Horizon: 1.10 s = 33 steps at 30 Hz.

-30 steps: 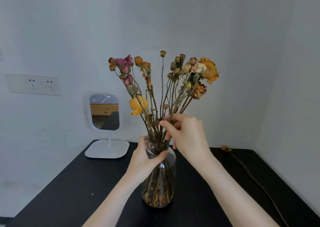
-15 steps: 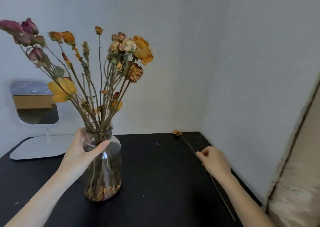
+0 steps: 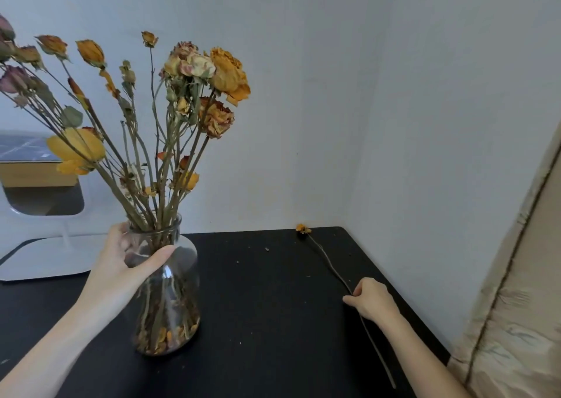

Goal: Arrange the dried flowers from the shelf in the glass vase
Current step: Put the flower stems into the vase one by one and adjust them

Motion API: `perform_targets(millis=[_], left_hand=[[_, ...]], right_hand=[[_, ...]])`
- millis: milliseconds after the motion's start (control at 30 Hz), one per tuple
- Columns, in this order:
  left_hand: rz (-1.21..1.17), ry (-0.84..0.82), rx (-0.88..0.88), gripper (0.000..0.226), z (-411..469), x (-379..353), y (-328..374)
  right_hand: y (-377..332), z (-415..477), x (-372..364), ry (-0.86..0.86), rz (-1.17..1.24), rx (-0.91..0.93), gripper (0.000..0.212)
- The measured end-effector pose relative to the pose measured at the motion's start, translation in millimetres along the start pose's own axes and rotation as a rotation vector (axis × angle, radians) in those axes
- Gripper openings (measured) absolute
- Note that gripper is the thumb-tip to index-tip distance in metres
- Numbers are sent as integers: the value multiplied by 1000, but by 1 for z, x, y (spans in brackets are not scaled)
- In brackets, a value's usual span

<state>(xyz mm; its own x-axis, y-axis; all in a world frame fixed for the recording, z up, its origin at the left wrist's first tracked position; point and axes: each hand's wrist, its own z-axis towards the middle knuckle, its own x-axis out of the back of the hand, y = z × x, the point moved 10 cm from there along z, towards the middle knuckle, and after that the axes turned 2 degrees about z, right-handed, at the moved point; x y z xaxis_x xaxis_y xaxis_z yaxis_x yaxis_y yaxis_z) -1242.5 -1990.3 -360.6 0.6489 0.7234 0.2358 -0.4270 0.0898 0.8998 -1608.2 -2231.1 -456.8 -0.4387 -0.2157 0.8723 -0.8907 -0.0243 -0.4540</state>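
Head view: at lower left, the left hand point(image 3: 121, 264) wraps thumb and fingers round the neck of the glass vase point(image 3: 170, 294), which stands upright on the black table point(image 3: 273, 312). The bunch of dried roses point(image 3: 194, 93) fans out of the vase toward the upper left. At lower right, the right hand point(image 3: 372, 302) curls its fingers on a single dried flower stem point(image 3: 331, 268) lying on the table beside the wall. A white standing mirror point(image 3: 39, 245) sits at the left edge.
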Motion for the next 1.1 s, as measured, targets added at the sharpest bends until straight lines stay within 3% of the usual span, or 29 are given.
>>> perform_targets(millis=[267, 433, 567, 700, 833, 1100], left_hand=[[31, 10, 7, 70, 0, 1, 0], [34, 7, 20, 81, -2, 1, 2], [7, -1, 18, 75, -2, 0, 3], [-37, -5, 7, 58, -4, -1, 6], [-41, -21, 7, 54, -4, -1, 7], [119, -94, -60, 36, 0, 1, 18]], right_hand=[[1, 8, -4, 42, -17, 3, 14], [1, 13, -8, 20, -10, 0, 17], [-9, 13, -8, -21, 61, 40, 15], [-38, 1, 0, -46, 254, 160, 20], [-71, -16, 11, -92, 536, 230, 6], [-161, -72, 46, -141, 950, 551, 13]])
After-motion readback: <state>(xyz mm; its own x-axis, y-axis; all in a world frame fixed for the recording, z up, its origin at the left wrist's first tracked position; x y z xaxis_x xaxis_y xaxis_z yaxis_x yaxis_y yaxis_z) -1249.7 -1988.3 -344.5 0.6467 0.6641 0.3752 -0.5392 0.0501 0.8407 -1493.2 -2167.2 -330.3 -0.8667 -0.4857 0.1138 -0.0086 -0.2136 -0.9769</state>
